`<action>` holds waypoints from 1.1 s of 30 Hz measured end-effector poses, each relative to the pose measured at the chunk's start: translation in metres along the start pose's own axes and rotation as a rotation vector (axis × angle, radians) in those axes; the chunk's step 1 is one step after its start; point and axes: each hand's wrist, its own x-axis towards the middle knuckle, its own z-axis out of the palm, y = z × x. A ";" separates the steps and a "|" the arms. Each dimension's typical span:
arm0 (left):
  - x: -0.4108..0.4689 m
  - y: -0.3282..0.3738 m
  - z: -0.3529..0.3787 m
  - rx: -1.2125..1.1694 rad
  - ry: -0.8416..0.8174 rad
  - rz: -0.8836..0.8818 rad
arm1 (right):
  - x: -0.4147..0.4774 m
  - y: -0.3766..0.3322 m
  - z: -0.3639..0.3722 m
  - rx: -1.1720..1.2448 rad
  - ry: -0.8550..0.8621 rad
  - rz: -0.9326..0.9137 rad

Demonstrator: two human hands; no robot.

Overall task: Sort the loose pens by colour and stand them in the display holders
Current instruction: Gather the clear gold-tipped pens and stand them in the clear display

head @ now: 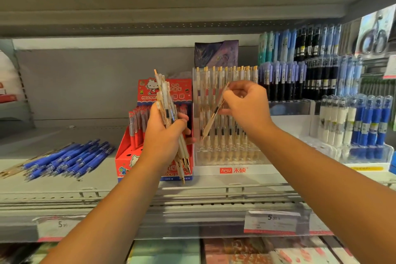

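The left hand holds a bunch of clear pens with gold tips. Its fingers are wrapped tight around the bunch, and the pens stand almost straight up in front of the red Hello Kitty box.

The right hand holds one clear pen. Its fingers pinch the pen near the top, and the pen leans with its tip pointing down. This pen is right in front of the clear display holder, which has rows of the same clear pens standing in it.

A pile of loose blue pens lies flat on the shelf, well off to the left of the red box. More blue and white pens stand in another clear holder on the right.
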 end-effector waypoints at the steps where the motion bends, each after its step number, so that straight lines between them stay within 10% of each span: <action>1: 0.000 0.000 0.000 0.030 0.008 0.007 | -0.001 0.004 0.002 -0.037 -0.015 -0.005; 33: -0.005 -0.002 -0.001 0.107 -0.090 0.099 | -0.008 0.022 0.020 -0.740 -0.256 -0.245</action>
